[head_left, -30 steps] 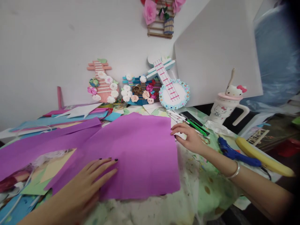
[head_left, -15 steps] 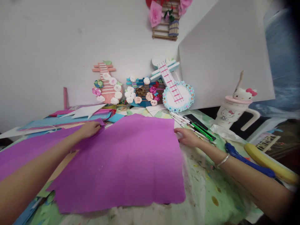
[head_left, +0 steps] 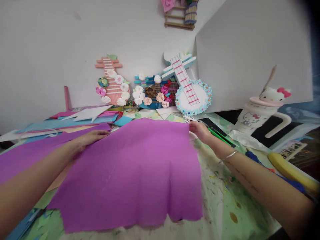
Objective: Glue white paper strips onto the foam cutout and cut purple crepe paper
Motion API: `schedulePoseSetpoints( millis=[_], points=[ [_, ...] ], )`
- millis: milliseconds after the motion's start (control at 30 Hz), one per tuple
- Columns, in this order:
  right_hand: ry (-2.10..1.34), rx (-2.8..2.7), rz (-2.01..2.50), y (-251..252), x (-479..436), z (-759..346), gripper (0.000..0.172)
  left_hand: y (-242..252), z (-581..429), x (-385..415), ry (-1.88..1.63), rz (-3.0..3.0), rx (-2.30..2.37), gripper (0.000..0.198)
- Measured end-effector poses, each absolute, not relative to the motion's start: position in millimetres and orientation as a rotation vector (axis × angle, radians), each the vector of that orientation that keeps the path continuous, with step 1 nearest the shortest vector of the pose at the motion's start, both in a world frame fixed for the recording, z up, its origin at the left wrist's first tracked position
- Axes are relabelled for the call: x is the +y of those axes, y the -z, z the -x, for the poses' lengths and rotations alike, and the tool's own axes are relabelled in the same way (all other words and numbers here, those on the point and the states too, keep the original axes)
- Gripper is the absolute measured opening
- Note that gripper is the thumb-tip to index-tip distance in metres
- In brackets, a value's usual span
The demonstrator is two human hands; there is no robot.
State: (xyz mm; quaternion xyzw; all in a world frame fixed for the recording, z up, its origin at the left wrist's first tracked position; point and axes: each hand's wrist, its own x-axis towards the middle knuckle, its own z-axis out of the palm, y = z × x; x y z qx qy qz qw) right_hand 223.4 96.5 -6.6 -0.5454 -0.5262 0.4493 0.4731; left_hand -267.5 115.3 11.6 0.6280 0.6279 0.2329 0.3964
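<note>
A large purple sheet (head_left: 140, 170) with uneven edges covers the middle of the table, its lower edge wavy. My right hand (head_left: 198, 130) pinches its upper right corner. At the sheet's upper left edge lies my left hand (head_left: 91, 138), fingers stretched forward and close together over the purple; its thumb is hidden. Another purple piece (head_left: 27, 155) lies under and beyond my left forearm. Beside my right hand are a green cutter (head_left: 221, 136), a black phone-like slab (head_left: 212, 126) and thin white sticks (head_left: 188, 119).
Stacked coloured sheets (head_left: 67, 124) lie at the back left. Flower-decorated instrument models, one pink (head_left: 113, 83) and one white and blue (head_left: 192, 95), lean on the wall. At right are a cup (head_left: 257, 115), a blue glue gun (head_left: 255, 156) and a yellow banana-shaped thing (head_left: 287, 170).
The view has shifted slightly. My right hand has risen with the sheet's corner, and a fold shows near the sheet's lower right. My left hand's fingers have flattened and straightened.
</note>
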Motion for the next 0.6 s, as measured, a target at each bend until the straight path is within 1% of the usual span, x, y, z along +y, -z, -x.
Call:
schedulePoseSetpoints(
  millis=[100, 167, 233, 300, 333, 400, 500, 600],
  points=[
    [-1.133, -1.254, 1.309, 2, 100, -212, 0.019, -19, 274, 110, -0.73, -1.559, 1.471, 0.091],
    [-1.151, -1.235, 1.26, -2, 104, -203, 0.04, -27, 280, 106, -0.871, -1.593, 1.51, 0.094],
    [-1.144, -1.224, 1.215, -5, 110, -195, 0.06, -34, 288, 100, -0.953, -1.611, 1.578, 0.093],
    [-1.086, -1.262, 1.226, -7, 119, -189, 0.07, -40, 296, 94, -0.993, -1.625, 1.634, 0.093],
    [-1.048, -1.295, 1.25, -7, 124, -186, 0.071, -41, 300, 91, -1.004, -1.629, 1.653, 0.094],
    [-0.978, -1.356, 1.314, -5, 135, -181, 0.064, -40, 305, 86, -1.003, -1.648, 1.655, 0.093],
    [-0.943, -1.39, 1.403, 1, 149, -174, 0.044, -30, 309, 79, -1.0, -1.707, 1.583, 0.089],
    [-0.932, -1.425, 1.478, 6, 157, -172, 0.033, -17, 304, 70, -0.966, -1.673, 1.529, 0.094]
  ],
)
